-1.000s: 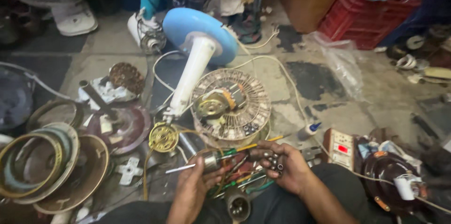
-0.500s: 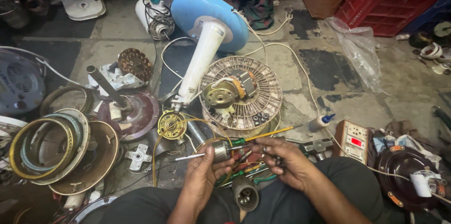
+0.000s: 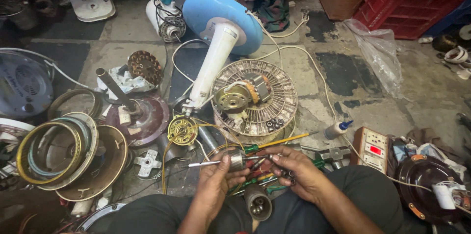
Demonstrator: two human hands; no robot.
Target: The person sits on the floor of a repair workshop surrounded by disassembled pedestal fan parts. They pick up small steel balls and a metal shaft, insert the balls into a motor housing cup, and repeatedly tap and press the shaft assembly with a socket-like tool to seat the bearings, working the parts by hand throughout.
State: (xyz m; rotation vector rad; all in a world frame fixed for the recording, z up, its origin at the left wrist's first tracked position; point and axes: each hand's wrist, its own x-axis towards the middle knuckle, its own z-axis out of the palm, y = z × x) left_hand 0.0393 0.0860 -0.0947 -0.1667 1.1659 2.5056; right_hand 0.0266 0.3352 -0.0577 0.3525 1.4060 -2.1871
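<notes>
— The hands have barely shifted since a moment ago; what has changed is the view, which has tipped so the pale blue round fan base [image 3: 222, 20] sits nearer the top centre of the frame.

— And what's being held?

— The left hand [image 3: 214, 181], low and just left of centre, is clamped around a small grey metal motor rotor with a thin steel shaft [image 3: 230, 160]; the shaft sticks out to the left. The right hand [image 3: 296, 172], low and just right of centre, has its fingers curled over some small dark screws and bits, though I can't tell exactly what it grips.

— Anything between them?

— A screwdriver with a green and yellow handle [image 3: 274, 143] lies just above the hands, pointing toward the right. Below, between the knees, stands a grey cylindrical motor housing [image 3: 258, 204].

— And farther out?

— In the centre, a round wire fan guard carrying a copper-wound motor [image 3: 255, 97]. At the left edge, stacked brass-coloured rings [image 3: 54, 153]. Lower right, a cream switch box with a red rocker [image 3: 373, 146], and in the upper right corner a red plastic crate [image 3: 417, 3].
</notes>
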